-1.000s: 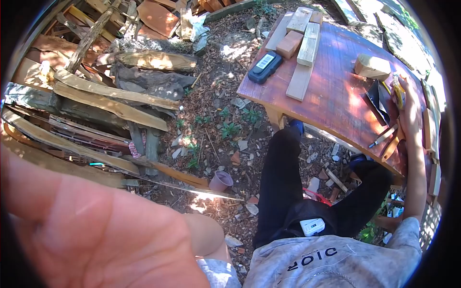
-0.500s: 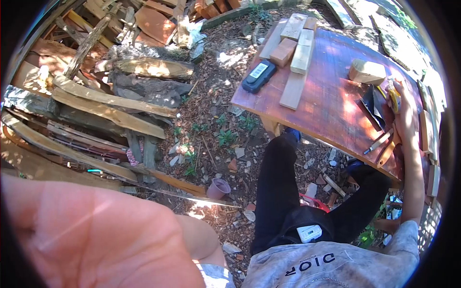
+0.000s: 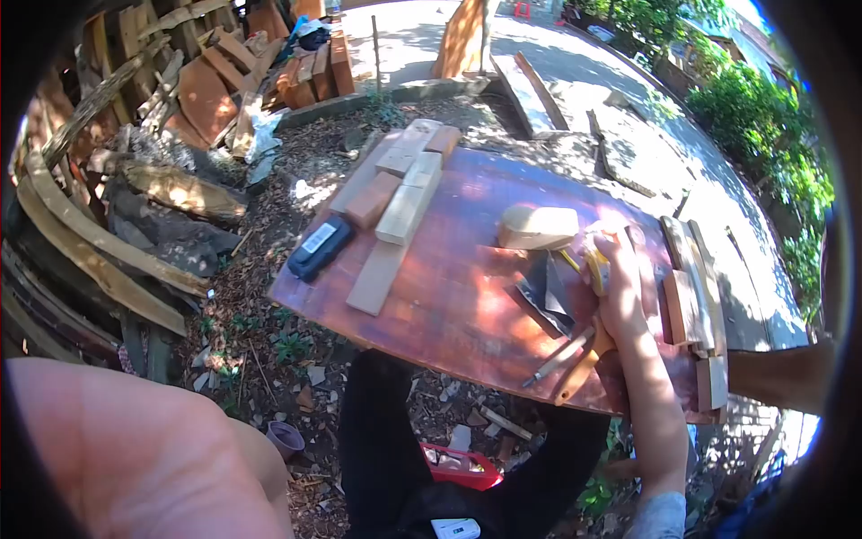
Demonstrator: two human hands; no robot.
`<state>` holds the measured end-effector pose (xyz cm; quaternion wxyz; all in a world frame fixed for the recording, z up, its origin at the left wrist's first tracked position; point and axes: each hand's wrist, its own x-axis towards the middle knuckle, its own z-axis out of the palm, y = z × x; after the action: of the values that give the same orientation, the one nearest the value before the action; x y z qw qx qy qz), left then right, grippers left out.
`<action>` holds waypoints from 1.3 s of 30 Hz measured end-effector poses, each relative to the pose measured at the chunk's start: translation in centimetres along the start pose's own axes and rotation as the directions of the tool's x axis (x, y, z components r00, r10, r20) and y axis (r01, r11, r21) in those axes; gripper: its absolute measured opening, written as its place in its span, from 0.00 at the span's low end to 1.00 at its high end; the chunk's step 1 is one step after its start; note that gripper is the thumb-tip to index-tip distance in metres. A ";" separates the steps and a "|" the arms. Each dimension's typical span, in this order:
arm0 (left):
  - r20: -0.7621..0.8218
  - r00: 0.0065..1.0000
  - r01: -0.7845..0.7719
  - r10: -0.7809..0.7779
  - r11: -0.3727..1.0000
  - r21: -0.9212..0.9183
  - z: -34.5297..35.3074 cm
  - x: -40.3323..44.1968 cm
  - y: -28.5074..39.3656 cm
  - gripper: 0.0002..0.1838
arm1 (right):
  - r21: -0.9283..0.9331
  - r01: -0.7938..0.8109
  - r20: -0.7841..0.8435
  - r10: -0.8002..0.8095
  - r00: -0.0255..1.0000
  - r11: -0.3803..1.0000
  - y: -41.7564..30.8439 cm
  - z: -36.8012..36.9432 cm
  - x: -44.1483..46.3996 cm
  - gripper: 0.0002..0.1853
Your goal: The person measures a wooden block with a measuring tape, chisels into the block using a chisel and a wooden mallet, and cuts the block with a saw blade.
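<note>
Dappled sun falls on the reddish surface [image 3: 462, 229], the right hand [image 3: 622, 301] at a yellow tape measure [image 3: 598, 272] near its far-right side.
The fingers curl against the tape measure, though how firmly they grip, I cannot tell; thumb and fingers on opposite sides would steady it best. Keep the wrist light above the wooden-handled tool [image 3: 579, 373] and the dark folded sheet [image 3: 549, 296] just beside. The left hand [image 3: 117, 449] looms palm-on near the camera, fingers out of sight, its hold unclear.
</note>
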<state>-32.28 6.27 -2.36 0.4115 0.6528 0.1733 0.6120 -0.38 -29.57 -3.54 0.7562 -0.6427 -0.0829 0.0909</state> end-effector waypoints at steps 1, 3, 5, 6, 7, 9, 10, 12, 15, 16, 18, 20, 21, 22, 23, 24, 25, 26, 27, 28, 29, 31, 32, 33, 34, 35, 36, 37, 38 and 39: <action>0.033 0.999 -0.027 0.029 0.999 -0.039 1.9 -0.2 0.3 0.43 | 0.033 0.023 -0.055 -0.021 0.998 0.999 0.1 0.4 -0.2 0.15; 0.100 0.992 -0.061 0.074 0.990 -0.129 5.2 -0.4 1.0 0.43 | -0.027 0.024 -0.025 -0.025 0.999 0.999 -0.4 0.1 -0.4 0.14; 0.137 0.982 -0.098 0.128 0.973 -0.208 8.2 -1.1 2.3 0.43 | -0.064 0.014 -0.037 -0.016 0.999 0.998 -1.6 0.6 -0.9 0.13; 0.148 0.976 -0.122 0.161 0.963 -0.242 9.5 -1.4 3.1 0.43 | -0.071 0.070 -0.014 -0.071 0.997 0.995 -1.6 0.6 -0.9 0.12; 0.167 0.967 -0.142 0.192 0.951 -0.275 10.9 -1.6 3.8 0.43 | -0.050 0.024 0.012 -0.024 1.000 0.998 -1.4 0.2 -0.4 0.12; 0.189 0.945 -0.190 0.267 0.919 -0.347 13.2 -1.8 5.6 0.44 | -0.001 0.025 0.014 -0.025 1.000 1.000 -0.8 -0.1 0.2 0.11; 0.185 0.934 -0.217 0.304 0.899 -0.381 14.1 -1.9 6.5 0.44 | 0.017 0.071 0.023 -0.071 0.997 0.997 -0.6 0.0 0.6 0.11; 0.185 0.910 -0.260 0.371 0.858 -0.442 16.1 -1.8 8.2 0.44 | 0.018 0.060 0.006 -0.060 0.998 0.998 -0.7 -0.2 0.6 0.11; 0.169 0.860 -0.335 0.481 0.783 -0.524 19.1 -1.4 11.0 0.44 | 0.040 0.032 0.028 -0.034 0.999 0.999 -0.9 -0.3 0.2 0.10; 0.152 0.844 -0.361 0.514 0.754 -0.549 20.1 -1.5 11.8 0.44 | 0.051 0.032 0.026 -0.033 0.999 0.998 -0.7 -0.3 0.5 0.10; 0.137 0.799 -0.405 0.585 0.693 -0.597 22.5 -1.3 13.3 0.45 | 0.081 0.026 0.030 -0.028 0.999 0.996 -0.6 -0.4 0.8 0.10; 0.199 0.760 -0.408 0.619 0.693 -0.595 25.5 -1.4 13.5 0.45 | 0.127 0.027 0.060 -0.035 0.998 0.992 -0.7 -0.6 0.9 0.10; 0.262 0.734 -0.404 0.626 0.714 -0.572 27.1 -1.5 13.1 0.45 | 0.150 0.023 0.072 -0.034 0.997 0.988 -0.6 -0.6 0.8 0.10; 0.325 0.708 -0.400 0.627 0.735 -0.547 28.8 -1.7 12.0 0.45 | 0.148 0.018 0.060 -0.027 0.998 0.989 -0.6 -0.5 0.6 0.10; 0.460 0.661 -0.422 0.593 0.800 -0.426 30.7 -1.9 10.4 0.45 | 0.142 0.019 0.046 -0.026 0.999 0.990 -0.9 -0.4 0.7 0.09; 0.583 0.591 -0.471 0.558 0.825 -0.311 32.4 -2.0 8.6 0.46 | 0.136 0.017 0.030 -0.021 0.999 0.991 -1.0 -0.5 0.6 0.09; 0.696 0.520 -0.526 0.495 0.828 -0.196 33.8 -2.1 6.7 0.47 | 0.118 -0.001 0.025 -0.002 1.000 0.993 -1.0 -0.7 0.6 0.10; 0.760 0.464 -0.523 0.455 0.833 -0.179 34.7 -2.5 4.8 0.46 | 0.100 -0.017 0.022 0.014 1.000 0.995 -1.0 -0.9 0.8 0.10; 0.818 0.405 -0.521 0.408 0.838 -0.161 35.3 -2.7 2.8 0.46 | 0.082 -0.034 0.020 0.033 0.999 0.996 -0.9 -1.0 1.0 0.10; 0.869 0.342 -0.521 0.358 0.841 -0.142 35.6 -2.8 1.5 0.45 | 0.076 -0.020 0.031 0.017 0.999 0.997 -0.8 -1.2 1.2 0.10; 0.877 0.315 -0.553 0.362 0.821 -0.141 35.6 -3.0 0.2 0.44 | 0.071 -0.006 0.041 0.003 0.999 0.997 -0.7 -1.4 1.4 0.11; 0.899 0.253 -0.607 0.358 0.782 -0.140 34.8 -3.7 -0.9 0.42 | 0.090 0.005 0.044 -0.009 0.999 0.996 -0.7 -1.4 1.4 0.11; 0.933 0.202 -0.558 0.298 0.818 -0.141 35.0 -3.6 -1.5 0.40 | 0.112 0.003 0.041 -0.008 0.999 0.994 -0.8 -1.4 1.3 0.12; 0.961 0.146 -0.505 0.237 0.853 -0.133 35.1 -3.0 -1.1 0.37 | 0.132 -0.002 0.039 -0.003 0.999 0.991 -0.8 -1.3 1.4 0.12; 0.981 0.087 -0.450 0.175 0.885 -0.118 35.0 -2.5 -0.9 0.35 | 0.146 -0.017 0.049 0.010 0.999 0.989 -0.4 -1.5 1.8 0.14; 0.972 0.110 -0.433 0.205 0.891 -0.139 34.8 -2.5 -0.8 0.32 | 0.172 -0.040 0.067 0.029 0.997 0.984 -0.3 -1.6 1.8 0.15; 0.963 0.134 -0.418 0.234 0.894 -0.159 34.7 -2.6 -0.5 0.30 | 0.199 -0.064 0.087 0.047 0.995 0.978 -0.7 -1.6 1.6 0.16; 0.951 0.160 -0.408 0.266 0.895 -0.182 34.7 -2.8 -0.3 0.27 | 0.227 -0.082 0.107 0.058 0.993 0.970 -0.8 -1.7 1.5 0.17; 0.913 0.221 -0.424 0.343 0.877 -0.227 34.5 -3.2 -0.2 0.25 | 0.274 -0.063 0.142 0.024 0.990 0.960 -0.4 -1.9 1.7 0.17; 0.902 0.244 -0.394 0.357 0.886 -0.244 34.4 -3.4 0.0 0.25 | 0.290 -0.079 0.146 0.037 0.989 0.954 -0.5 -1.6 1.6 0.16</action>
<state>-0.52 -7.43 -1.60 0.2662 0.9096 -0.2423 0.2076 1.54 -30.79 -3.27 0.8330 -0.5170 -0.1017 0.1687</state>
